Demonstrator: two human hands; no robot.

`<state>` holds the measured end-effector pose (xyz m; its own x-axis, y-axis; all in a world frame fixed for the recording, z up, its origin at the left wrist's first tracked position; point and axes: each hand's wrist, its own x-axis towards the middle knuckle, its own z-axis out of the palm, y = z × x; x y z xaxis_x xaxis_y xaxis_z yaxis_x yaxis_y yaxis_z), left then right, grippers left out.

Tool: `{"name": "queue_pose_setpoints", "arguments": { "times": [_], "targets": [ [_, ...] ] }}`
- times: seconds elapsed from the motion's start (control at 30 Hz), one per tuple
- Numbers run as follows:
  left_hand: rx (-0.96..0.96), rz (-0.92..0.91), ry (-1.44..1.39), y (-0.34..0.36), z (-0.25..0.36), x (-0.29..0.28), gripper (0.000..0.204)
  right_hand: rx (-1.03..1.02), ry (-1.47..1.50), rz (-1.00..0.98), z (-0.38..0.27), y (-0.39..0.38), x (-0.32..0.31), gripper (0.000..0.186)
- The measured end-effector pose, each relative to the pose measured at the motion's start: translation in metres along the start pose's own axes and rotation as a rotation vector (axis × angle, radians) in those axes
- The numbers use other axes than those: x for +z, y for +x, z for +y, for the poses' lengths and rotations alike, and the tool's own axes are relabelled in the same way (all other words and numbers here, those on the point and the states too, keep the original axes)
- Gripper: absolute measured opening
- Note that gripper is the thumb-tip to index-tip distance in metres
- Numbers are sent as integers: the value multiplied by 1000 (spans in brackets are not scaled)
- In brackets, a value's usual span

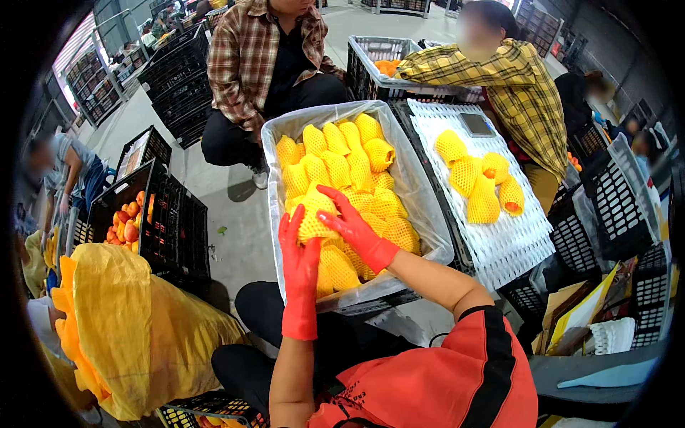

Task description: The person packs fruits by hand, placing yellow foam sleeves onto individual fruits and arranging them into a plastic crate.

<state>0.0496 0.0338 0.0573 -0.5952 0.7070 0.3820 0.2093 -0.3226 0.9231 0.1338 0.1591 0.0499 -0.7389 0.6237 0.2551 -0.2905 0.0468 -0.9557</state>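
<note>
Both my red-gloved hands are on a yellow foam-net wrapped piece (pixel 314 222) above a lined crate (pixel 443 243). My left hand (pixel 300 264) grips its left side, and my right hand (pixel 360 235) has its fingers closed over the top and right. More yellow wrapped pieces (pixel 335 165) fill the crate; what is inside most of them is hidden. On a white foam mat (pixel 506 260) to the right lie several more yellow netted pieces (pixel 482 201), some showing orange at an opening, with a dark flat device (pixel 477 124) beyond them.
Co-workers in plaid shirts crouch or lean beyond the crate (pixel 250 64) (pixel 521 93), one by another lined crate (pixel 372 78). Black crates of orange fruit (pixel 128 221) and a large yellow sack (pixel 143 328) are at left. Stacked crates and cardboard (pixel 571 307) crowd the right.
</note>
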Motion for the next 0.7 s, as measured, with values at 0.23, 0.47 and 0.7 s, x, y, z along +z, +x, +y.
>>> {"name": "queue_pose_setpoints", "arguments": {
  "times": [0.23, 0.47, 0.7],
  "targets": [
    [68, 253, 6, -1, -35, -2, 46, -36, -187, -10, -13, -13, 22, 95],
    [318, 167, 481, 0, -6, 16, 62, -163, -8, 117, 8, -9, 7, 77],
    [213, 170, 509, 0, 2, 28, 76, -258, 73, 166, 6, -4, -3, 83]
  ]
}}
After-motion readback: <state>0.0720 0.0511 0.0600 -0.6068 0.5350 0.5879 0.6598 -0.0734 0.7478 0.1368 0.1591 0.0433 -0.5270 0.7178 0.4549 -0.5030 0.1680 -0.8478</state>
